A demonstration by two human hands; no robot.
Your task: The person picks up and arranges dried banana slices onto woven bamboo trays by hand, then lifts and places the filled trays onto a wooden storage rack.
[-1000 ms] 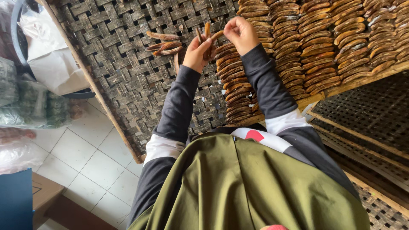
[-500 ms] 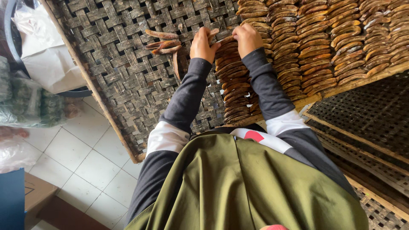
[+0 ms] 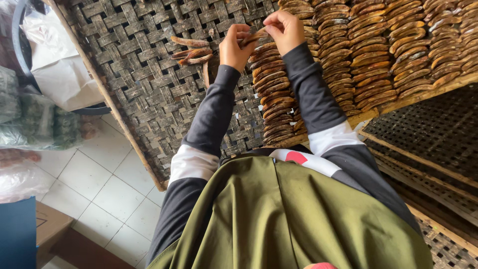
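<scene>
Both hands lifted off woven tray (image 3: 149,94); left hand (image 3: 235,49), right hand (image 3: 285,30) pinch one brown strip (image 3: 253,37), ends hidden.

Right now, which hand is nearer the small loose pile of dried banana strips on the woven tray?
Left. The left hand is just beside the loose pile; the right hand is farther away, over the packed rows.

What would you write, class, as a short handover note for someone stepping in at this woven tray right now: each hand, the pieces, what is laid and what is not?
Left hand and right hand: together pinch one dried banana slice above the woven bamboo tray.
Done: rows of slices fill the tray's right part, up to the column under the hands.
Left: a few loose slices lie unsorted beside the left hand; the weave past them is bare.
</scene>
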